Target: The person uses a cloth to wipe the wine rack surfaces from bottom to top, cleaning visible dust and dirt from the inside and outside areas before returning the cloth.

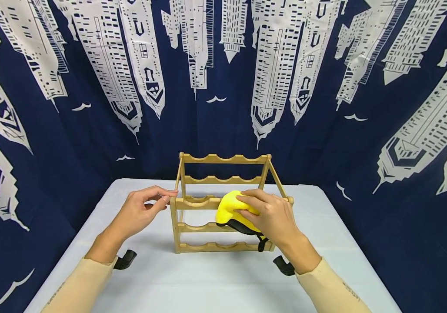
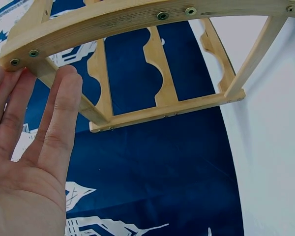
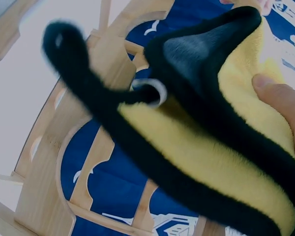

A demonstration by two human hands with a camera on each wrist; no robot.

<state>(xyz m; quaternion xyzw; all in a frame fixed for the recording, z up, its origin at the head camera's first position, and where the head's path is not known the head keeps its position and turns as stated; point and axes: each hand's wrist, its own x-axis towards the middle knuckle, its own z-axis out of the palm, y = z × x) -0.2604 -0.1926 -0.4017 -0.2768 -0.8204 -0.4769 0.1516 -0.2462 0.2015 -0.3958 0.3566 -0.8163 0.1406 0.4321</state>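
A wooden wine rack (image 1: 217, 160) with scalloped slats stands on the table. My left hand (image 1: 139, 211) holds its upper front left corner by the fingertips; in the left wrist view several fingers reach the end of the rack's side rail (image 2: 113, 27). At the rack's front right, my right hand (image 1: 276, 217) grips a yellow plush cloth (image 1: 230, 205) with black edging, fingers bent over its top. Seen from the right wrist, the cloth (image 3: 196, 142) is folded, a black loop sticks out at one end, and the thumb (image 3: 280, 101) presses on the yellow side. The other right fingers are mostly hidden there.
A white-covered table (image 1: 149, 278) lies under the rack. Behind and beside it hangs a dark blue curtain (image 1: 204, 126) printed with white buildings and birds. Black devices are on the left wrist (image 1: 125, 260) and right wrist (image 1: 284, 265), beside the light sleeves.
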